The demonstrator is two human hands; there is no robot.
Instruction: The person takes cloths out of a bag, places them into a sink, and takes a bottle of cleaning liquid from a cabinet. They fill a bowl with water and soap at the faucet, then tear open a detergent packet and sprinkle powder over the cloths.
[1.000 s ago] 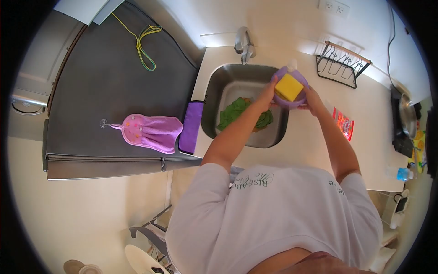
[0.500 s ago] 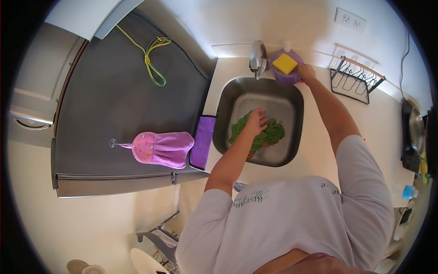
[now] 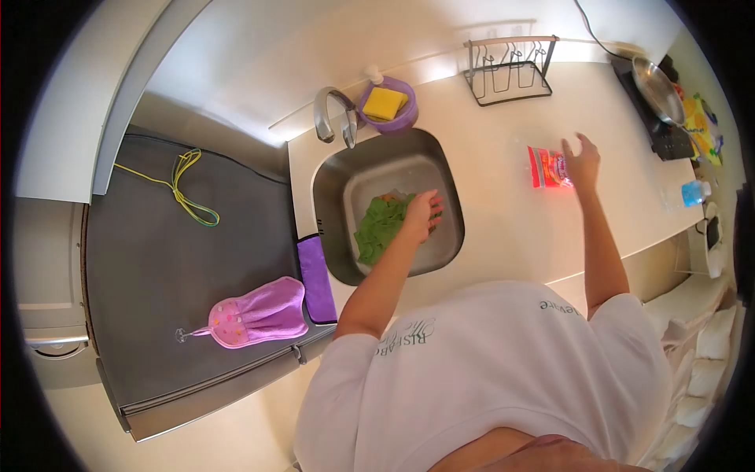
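My left hand (image 3: 423, 216) is over the sink (image 3: 450, 244), its fingers apart and slightly bent, beside a crumpled green bundle (image 3: 381, 228) with a brownish part at its upper edge. I cannot tell whether the bundle is cloth or leaves, or whether the hand touches it. On the counter to the right, my right hand (image 3: 583, 164) is at the right end of a red packet (image 3: 544, 167), thumb and fingers spread. The packet's right end is partly covered by that hand.
Behind the sink stand a faucet (image 3: 331, 110) and a purple holder (image 3: 402, 119) with a yellow sponge (image 3: 384, 103). A black rack (image 3: 511, 101), a pan (image 3: 657, 90) and a blue-topped bottle (image 3: 694, 193) are further right. A pink hand towel (image 3: 263, 313) lies on the grey surface at left.
The view has turned right. My right hand has left the purple sponge holder and moved to the red packet on the counter. My left hand stays over the green bundle, now at its right side.
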